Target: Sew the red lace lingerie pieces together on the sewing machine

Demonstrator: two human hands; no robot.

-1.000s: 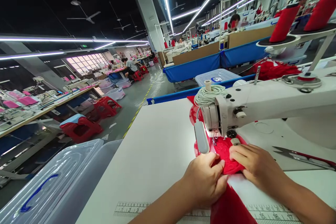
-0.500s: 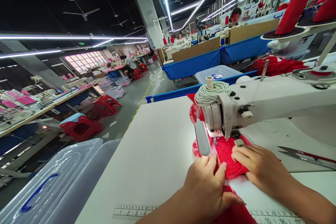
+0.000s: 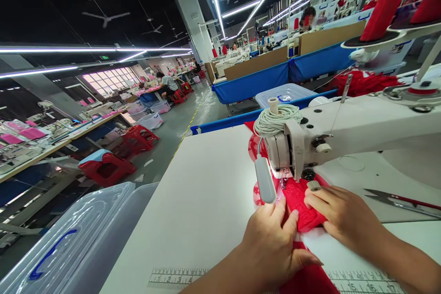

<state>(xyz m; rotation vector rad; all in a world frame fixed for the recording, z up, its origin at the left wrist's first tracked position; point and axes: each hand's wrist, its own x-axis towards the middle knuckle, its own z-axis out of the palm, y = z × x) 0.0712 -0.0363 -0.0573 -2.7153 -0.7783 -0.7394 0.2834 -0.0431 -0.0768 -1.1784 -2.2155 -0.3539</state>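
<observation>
With fingertips slightly apart and thumb spread to the right, pressing on the left edge of the red lace fabric with the left hand, at lower center. With fingers curled close together, touching the fabric's right edge with the right hand; impossible to tell whether pinching it, thumb being hidden. Fabric just under and in front of the needle area of the white sewing machine, right of center. Beside the needle area, just above the left hand, a small grey lamp; on top of the machine's head, a coil of pale cord. Near the right edge of the frame, scissors lying on the machine's bed. Along the bottom, printed ruler marks on the white table. At lower left, a clear plastic box; at upper right, a red thread cone.
</observation>
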